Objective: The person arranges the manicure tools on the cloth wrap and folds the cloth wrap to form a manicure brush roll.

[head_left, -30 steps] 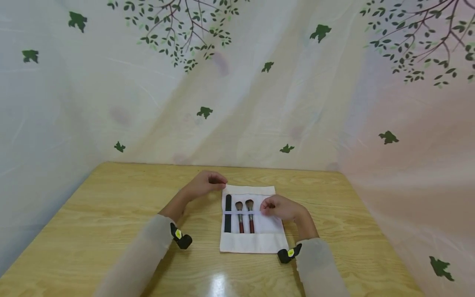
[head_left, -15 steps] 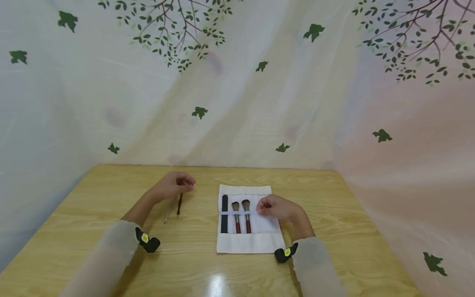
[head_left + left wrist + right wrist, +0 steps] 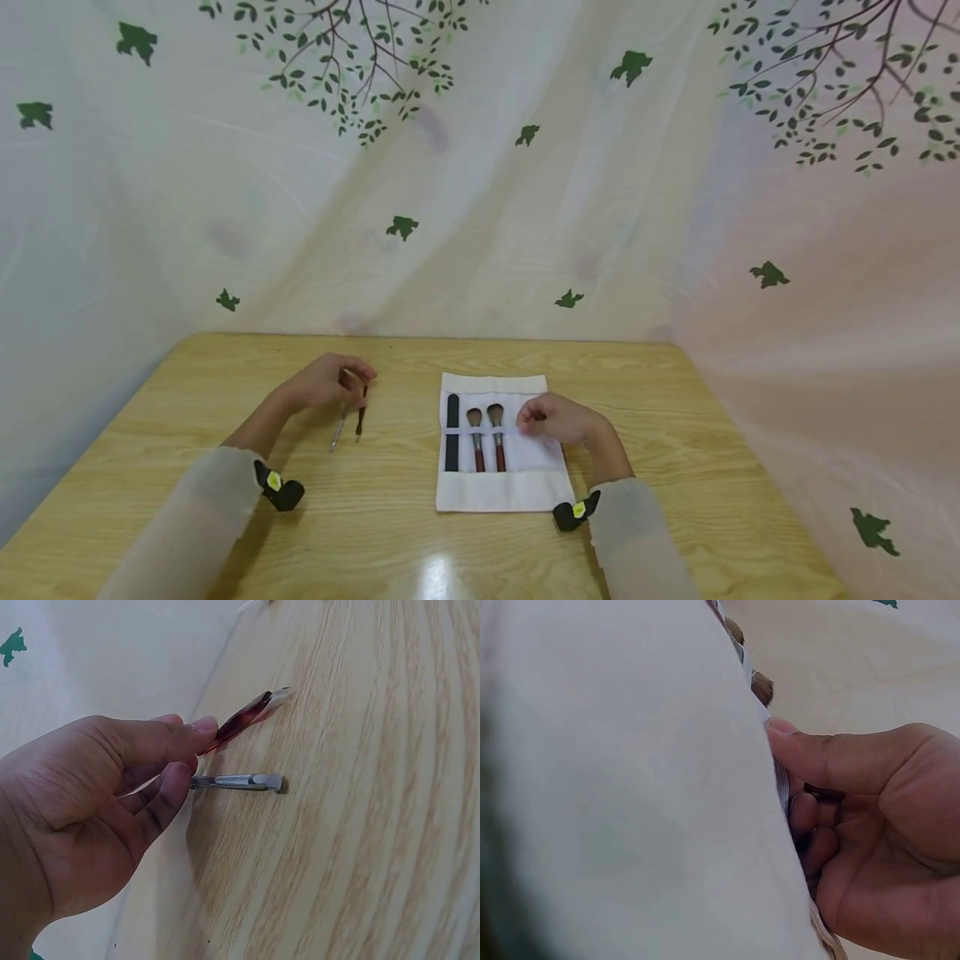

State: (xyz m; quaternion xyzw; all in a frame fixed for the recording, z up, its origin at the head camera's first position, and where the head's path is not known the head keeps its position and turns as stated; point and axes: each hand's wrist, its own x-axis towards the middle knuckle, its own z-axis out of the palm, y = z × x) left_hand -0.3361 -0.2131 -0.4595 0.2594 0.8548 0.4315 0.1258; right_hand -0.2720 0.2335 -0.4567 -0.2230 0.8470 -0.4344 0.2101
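In the head view a white fabric brush roll (image 3: 498, 493) lies flat, holding two makeup brushes (image 3: 498, 442) with red handles and a long black strip (image 3: 452, 433) under an elastic band (image 3: 483, 430). My right hand (image 3: 562, 418) pinches this band at the roll's right side; the right wrist view has the thumb on its edge and the other fingers curled behind. Left of the roll, my left hand (image 3: 322, 385) pinches the upper end of a slim dark red stick (image 3: 244, 720) with a pale tip. Beside it is a slim silver tool (image 3: 236, 781), its upper end hidden by the fingertips.
The wooden table (image 3: 420, 533) extends to a pale fabric backdrop (image 3: 480, 275) printed with leaves and branches. Black wrist cameras sit on both sleeves (image 3: 187, 517). In the right wrist view, the roll's white cloth covers most of the left half.
My left hand has left the roll's top left corner and moved left to the slim tools, its fingertips closing on the dark red one. The right hand stays at the band.
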